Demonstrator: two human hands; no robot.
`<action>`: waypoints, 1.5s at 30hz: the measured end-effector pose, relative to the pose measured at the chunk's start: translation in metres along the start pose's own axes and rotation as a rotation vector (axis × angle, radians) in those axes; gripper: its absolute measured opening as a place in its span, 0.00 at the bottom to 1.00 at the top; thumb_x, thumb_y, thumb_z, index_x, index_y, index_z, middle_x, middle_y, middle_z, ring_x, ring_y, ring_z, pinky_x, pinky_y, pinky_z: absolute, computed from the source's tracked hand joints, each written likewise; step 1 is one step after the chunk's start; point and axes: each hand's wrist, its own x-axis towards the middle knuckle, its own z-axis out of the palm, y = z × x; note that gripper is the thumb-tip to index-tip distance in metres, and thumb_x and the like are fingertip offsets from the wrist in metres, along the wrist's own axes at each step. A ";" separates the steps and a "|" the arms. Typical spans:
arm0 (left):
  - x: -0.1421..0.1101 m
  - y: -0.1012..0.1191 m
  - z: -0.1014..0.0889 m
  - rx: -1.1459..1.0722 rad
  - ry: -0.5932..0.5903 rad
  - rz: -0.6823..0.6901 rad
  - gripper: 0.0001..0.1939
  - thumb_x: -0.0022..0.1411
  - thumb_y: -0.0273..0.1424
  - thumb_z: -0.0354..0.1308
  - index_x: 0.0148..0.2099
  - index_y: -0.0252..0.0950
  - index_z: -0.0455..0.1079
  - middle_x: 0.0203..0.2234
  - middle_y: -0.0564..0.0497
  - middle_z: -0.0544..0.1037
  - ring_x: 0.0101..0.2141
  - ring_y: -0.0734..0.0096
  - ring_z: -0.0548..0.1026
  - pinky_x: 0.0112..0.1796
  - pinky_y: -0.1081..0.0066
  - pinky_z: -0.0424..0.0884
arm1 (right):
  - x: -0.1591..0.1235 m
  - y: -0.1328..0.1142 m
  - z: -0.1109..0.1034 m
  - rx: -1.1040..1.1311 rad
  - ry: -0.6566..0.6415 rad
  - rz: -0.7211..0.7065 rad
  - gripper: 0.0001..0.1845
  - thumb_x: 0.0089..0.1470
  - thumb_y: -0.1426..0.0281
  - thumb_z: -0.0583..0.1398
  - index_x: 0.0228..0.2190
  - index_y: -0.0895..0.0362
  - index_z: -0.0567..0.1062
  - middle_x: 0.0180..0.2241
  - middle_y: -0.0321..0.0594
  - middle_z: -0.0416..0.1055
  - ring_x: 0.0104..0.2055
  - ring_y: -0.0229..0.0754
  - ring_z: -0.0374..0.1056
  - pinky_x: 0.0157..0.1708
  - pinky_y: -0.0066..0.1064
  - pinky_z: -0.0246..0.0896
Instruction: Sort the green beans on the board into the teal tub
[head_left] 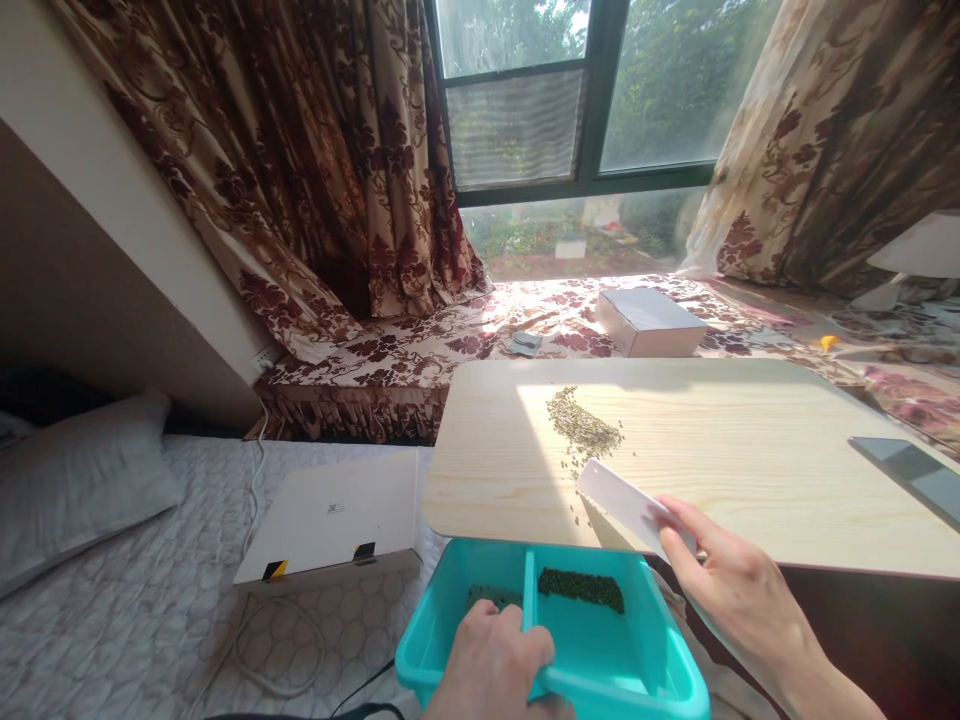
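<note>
My left hand [495, 660] grips the near rim and divider of a turquoise two-compartment tray [660, 680], held just below the front edge of a light wooden table [750, 470]. Small green beans [581, 588] lie in the tray's right compartment, and a few dark ones show in the left. My right hand [731, 585] pinches a white flat scraper card [622, 503] whose far end rests on the table near its front edge. A pile of green beans [581, 425] lies on the table just beyond the card, with loose ones scattered toward the edge.
A white box [337, 520] lies on the quilted bed at left, with a cable and a pillow [75, 480]. A grey box [649, 320] sits on the floral window seat behind. A dark phone or tablet [911, 470] lies at the table's right edge.
</note>
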 end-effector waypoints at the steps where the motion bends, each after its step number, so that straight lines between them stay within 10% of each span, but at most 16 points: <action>1: 0.000 0.000 0.000 -0.002 -0.004 -0.001 0.18 0.58 0.46 0.66 0.43 0.39 0.76 0.39 0.46 0.76 0.42 0.54 0.72 0.46 0.60 0.67 | 0.000 -0.001 -0.001 0.006 -0.004 -0.008 0.19 0.54 0.61 0.52 0.40 0.50 0.80 0.35 0.37 0.82 0.29 0.44 0.78 0.26 0.32 0.70; 34: -0.021 -0.007 -0.010 -0.070 0.066 -0.066 0.13 0.60 0.42 0.67 0.40 0.39 0.75 0.37 0.49 0.76 0.43 0.57 0.71 0.42 0.64 0.64 | -0.023 -0.004 -0.008 0.370 -0.289 0.015 0.18 0.55 0.59 0.55 0.38 0.52 0.81 0.36 0.42 0.82 0.36 0.46 0.79 0.37 0.32 0.74; 45: 0.005 0.017 0.006 0.069 0.007 0.162 0.18 0.58 0.48 0.66 0.42 0.40 0.76 0.35 0.47 0.75 0.38 0.56 0.72 0.43 0.62 0.65 | -0.015 0.016 -0.028 0.053 0.011 0.097 0.18 0.52 0.57 0.54 0.36 0.50 0.79 0.30 0.38 0.82 0.27 0.47 0.77 0.27 0.34 0.71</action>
